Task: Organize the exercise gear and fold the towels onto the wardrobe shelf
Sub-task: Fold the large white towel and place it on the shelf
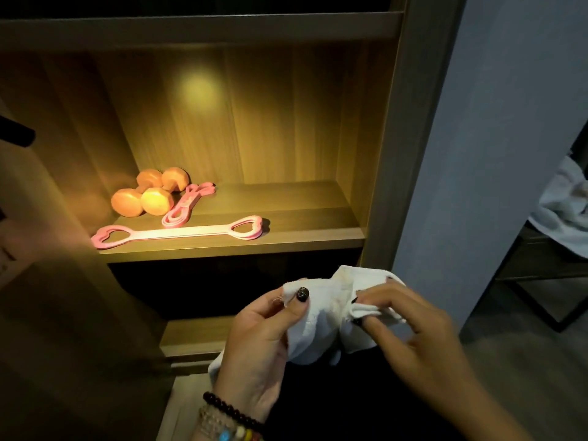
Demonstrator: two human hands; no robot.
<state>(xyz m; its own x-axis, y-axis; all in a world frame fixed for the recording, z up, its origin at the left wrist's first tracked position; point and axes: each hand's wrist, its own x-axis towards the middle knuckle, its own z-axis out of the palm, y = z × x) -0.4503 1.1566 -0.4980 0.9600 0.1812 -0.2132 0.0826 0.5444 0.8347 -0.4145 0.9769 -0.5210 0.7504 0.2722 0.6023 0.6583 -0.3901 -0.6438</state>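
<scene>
A small white towel (pixel 321 316) hangs crumpled between both hands, below the lit wardrobe shelf (pixel 286 237). My left hand (pixel 264 342) pinches its left corner between thumb and fingers. My right hand (pixel 410 326) pinches its right edge. On the shelf's left side lie two orange dumbbells (pixel 149 195), a folded pink resistance band (pixel 187 203) beside them, and a long pink band with heart-shaped handles (pixel 178 234) stretched along the front edge.
The wardrobe's side panel (pixel 401 154) and a grey wall (pixel 496 154) stand to the right. More white cloth (pixel 566 211) lies on a dark-framed table at the far right. A lower shelf (pixel 194 335) sits under the lit one.
</scene>
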